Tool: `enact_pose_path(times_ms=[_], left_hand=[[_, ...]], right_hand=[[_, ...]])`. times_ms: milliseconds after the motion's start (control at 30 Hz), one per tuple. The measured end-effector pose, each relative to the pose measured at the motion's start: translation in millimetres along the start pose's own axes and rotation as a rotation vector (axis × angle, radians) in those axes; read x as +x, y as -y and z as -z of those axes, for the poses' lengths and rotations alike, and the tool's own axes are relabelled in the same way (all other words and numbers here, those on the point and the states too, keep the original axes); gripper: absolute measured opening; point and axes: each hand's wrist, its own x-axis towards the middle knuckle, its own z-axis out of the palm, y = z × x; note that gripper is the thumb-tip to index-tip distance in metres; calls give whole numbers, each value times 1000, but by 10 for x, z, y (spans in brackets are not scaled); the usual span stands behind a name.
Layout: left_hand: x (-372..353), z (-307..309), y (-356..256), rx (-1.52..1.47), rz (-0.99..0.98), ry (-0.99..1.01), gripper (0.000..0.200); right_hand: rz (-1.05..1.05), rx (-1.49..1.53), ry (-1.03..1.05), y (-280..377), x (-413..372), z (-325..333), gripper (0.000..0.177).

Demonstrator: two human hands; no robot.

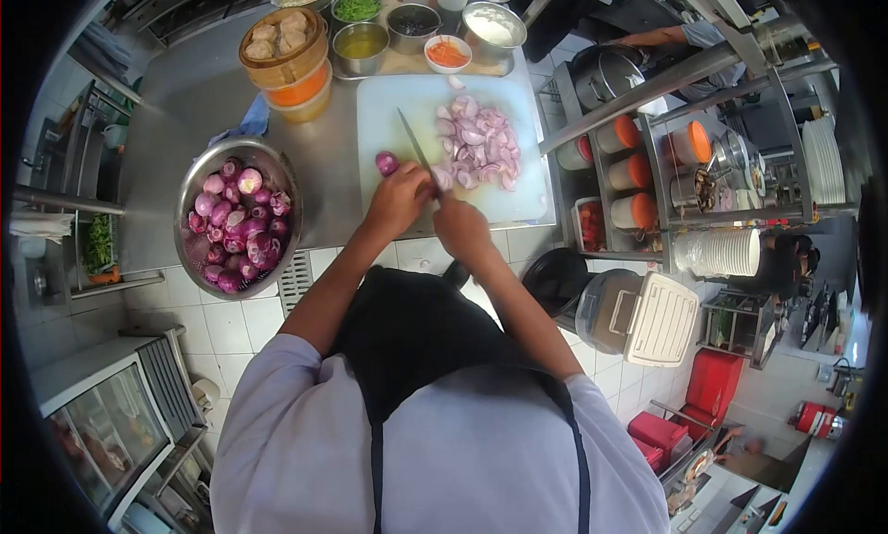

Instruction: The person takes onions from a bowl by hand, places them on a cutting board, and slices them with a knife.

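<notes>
My right hand is closed round the handle of a kitchen knife, whose blade points away and to the left over the white cutting board. Against the left side of the blade, my left hand has its fingers curled on a red onion, mostly hidden under them. Pale cut pieces lie just right of the blade. A peeled red onion rests beyond my left knuckles. Sliced onions are heaped on the right of the board.
Left of the board, a steel colander of red onions overhangs the table edge. Behind stand a bamboo steamer with dumplings, steel bowls of chopped greens and white powder, and a bowl of shredded carrot. Shelving stands right.
</notes>
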Motion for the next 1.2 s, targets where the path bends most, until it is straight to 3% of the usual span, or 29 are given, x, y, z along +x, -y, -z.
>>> enact_pose_path(times_ms=[167,300,467,667,767,833,967,1200], left_hand=[[4,-32,27,-14,-11,-16,19],[13,-25,39,-34,-17,-21,20],[-3,-44,72,-27,13,-12,20],[0,-51,44,-6,22,-7,20],[-31,-36,47,-10,16,-20,18],[-12,-40,61,-7,77,31,21],[-13,-30,43,-21,14,-11,17],[-8,-58,67,-27,1,-51,13]], right_hand=[[141,46,-109,-138,298,-75,31],[74,18,41,29,190,372,29],[-39,-8,132,90,-7,385,27],[13,33,-17,-40,124,-188,29],[75,90,-99,-99,254,-99,25],[61,77,-33,-25,261,147,26],[48,50,86,50,151,478,28],[41,0,100,55,13,443,26]])
